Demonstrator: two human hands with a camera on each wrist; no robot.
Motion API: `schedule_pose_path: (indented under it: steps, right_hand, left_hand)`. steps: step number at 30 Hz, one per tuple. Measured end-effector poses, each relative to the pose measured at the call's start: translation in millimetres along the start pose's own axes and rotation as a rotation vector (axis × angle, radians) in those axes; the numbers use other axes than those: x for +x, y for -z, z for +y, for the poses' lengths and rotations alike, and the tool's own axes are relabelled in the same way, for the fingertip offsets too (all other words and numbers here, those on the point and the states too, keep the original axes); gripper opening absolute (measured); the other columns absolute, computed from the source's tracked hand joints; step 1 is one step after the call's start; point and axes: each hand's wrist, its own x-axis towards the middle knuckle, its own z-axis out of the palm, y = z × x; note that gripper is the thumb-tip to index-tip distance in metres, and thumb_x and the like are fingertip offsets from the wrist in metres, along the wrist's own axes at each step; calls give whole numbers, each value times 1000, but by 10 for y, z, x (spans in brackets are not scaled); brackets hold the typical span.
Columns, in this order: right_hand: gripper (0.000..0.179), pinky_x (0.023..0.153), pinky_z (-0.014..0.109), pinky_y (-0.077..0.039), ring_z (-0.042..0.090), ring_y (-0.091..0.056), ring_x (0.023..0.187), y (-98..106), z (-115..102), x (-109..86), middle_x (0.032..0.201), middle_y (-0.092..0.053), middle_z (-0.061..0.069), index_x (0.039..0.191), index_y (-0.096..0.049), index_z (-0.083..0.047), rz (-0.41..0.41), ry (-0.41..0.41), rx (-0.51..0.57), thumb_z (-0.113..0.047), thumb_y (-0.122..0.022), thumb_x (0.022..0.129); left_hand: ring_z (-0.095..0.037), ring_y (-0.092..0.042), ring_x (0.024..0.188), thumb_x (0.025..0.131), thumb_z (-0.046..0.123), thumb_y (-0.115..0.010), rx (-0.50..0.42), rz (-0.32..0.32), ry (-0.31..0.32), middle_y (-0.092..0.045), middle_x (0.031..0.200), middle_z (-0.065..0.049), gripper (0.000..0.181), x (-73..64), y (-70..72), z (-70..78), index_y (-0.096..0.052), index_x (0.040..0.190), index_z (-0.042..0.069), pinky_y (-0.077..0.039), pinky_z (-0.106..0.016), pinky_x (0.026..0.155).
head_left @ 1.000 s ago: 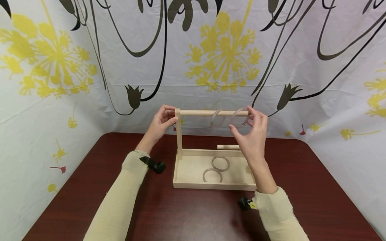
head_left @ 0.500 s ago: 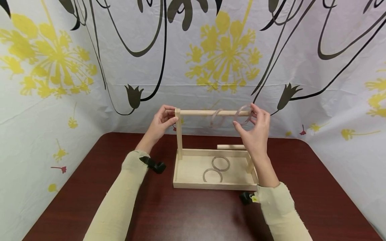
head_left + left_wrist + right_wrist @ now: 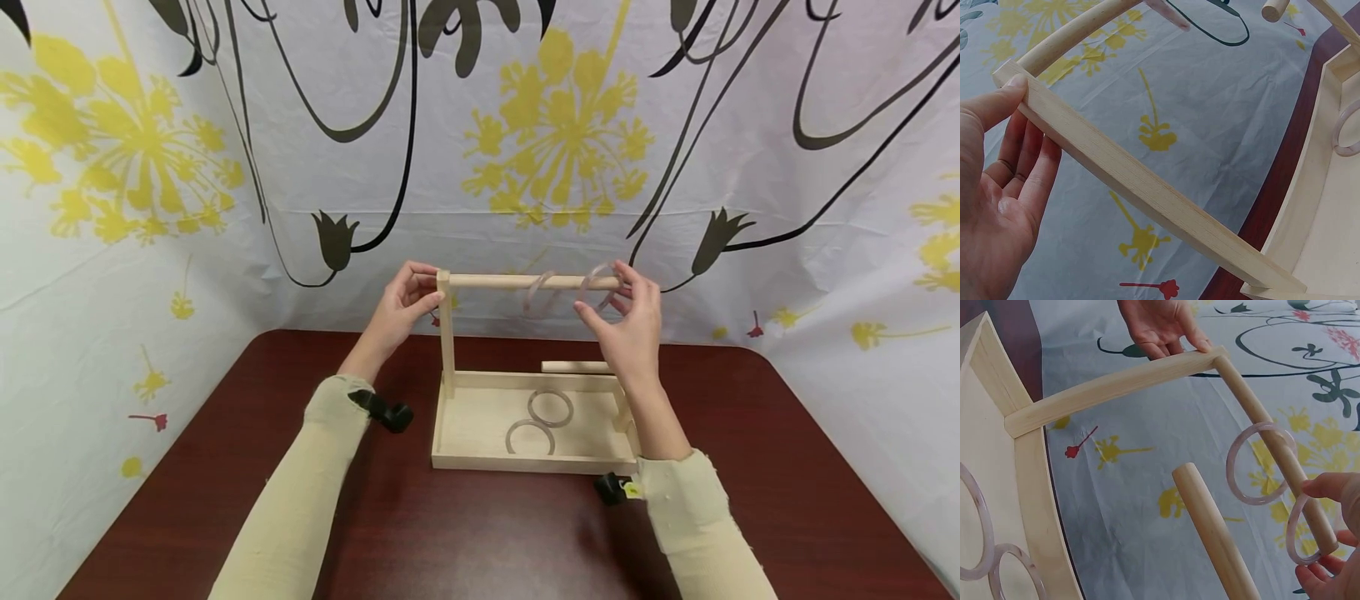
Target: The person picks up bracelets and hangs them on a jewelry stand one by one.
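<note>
- Head view shows one pale translucent ring (image 3: 582,288) at the free right end of a wooden upper rod (image 3: 491,282), held by the right hand (image 3: 632,337); whether the rod passes through it I cannot tell.
- The right hand's thumb and fingertips pinch the ring's right side, the gap between them narrow, with the rod's end just beside the fingers.
- To the left of it, well apart from the fingers, a second ring (image 3: 528,297) hangs around the same rod.
- The rod runs right from the top of a tall post (image 3: 447,342), which stands upright at the left end of a wooden tray (image 3: 517,463).
- The left hand (image 3: 399,304) grips that top, thumb on the near side and fingers behind.
- Two more rings lie flat in the tray: a far ring (image 3: 530,408) and a near ring (image 3: 508,438) slightly to its left, their edges touching or nearly so.
- Beyond the tray's far wall shows a lower rod (image 3: 573,367), its left end free, its right part hidden behind the right arm.
- Below and around spreads a dark red-brown table (image 3: 480,533).
- Farthest out hangs a white cloth (image 3: 450,183) printed with yellow flowers and dark stems.
</note>
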Motion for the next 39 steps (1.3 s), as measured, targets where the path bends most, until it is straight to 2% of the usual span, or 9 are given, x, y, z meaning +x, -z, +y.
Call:
schedule_pose_path:
  steps: [6,14,18,23,29,35,39]
  right_hand:
    - [76,107,41,-50,31,-50,123,13,0,1,140,-43,22,147,-43,-3,-13,-38,-8,-11,-81,82]
    - [95,109,40,-47,29,-50,124,40,3,-19,142,-44,20,156,-22,-8,-8,-113,50,-13,-82,82]
    - [100,110,42,-46,30,-49,126,41,24,-20,143,-43,21,158,-16,-9,-7,-122,71,-12,-82,82]
    - [108,109,43,-47,31,-51,126,26,38,-43,141,-42,21,159,-7,-12,-11,-108,77,-11,-82,82]
    - [109,109,46,-47,33,-50,128,9,68,-90,141,-40,22,160,-5,-12,-22,-109,86,-10,-82,82]
    - [110,112,45,-45,34,-46,134,-28,42,-114,145,-36,24,160,-5,-13,-74,-138,95,-14,-82,82]
    - [109,111,48,-45,36,-47,135,-34,13,-112,146,-35,23,160,-4,-14,-106,-154,117,-15,-81,83]
  left_hand:
    - [-6,-63,92,96,-3,-58,-3,-2,-1,-62,103,7,27,23,-28,-10,-50,122,1,-55,-21,84]
    - [-7,-63,92,97,-3,-58,-9,-10,-3,-62,104,7,28,43,-66,-7,-49,123,0,-55,-22,85]
    - [-7,-62,92,97,-3,-58,-11,-14,-8,-62,104,7,28,52,-78,-7,-49,123,-1,-55,-25,86]
    - [-7,-62,92,97,-3,-58,-18,-12,-9,-62,103,7,27,53,-98,-18,-49,122,1,-54,-22,85]
    - [-7,-62,93,97,-3,-58,-5,-13,0,-61,104,7,30,12,-99,-18,-47,125,-3,-54,-21,85]
    - [-6,-62,94,97,-3,-58,-4,7,23,-61,104,7,33,-22,-53,0,-45,127,-5,-54,-18,85]
    - [-6,-62,95,97,-2,-57,20,3,22,-61,105,7,34,-16,-15,28,-45,128,-6,-54,-20,86]
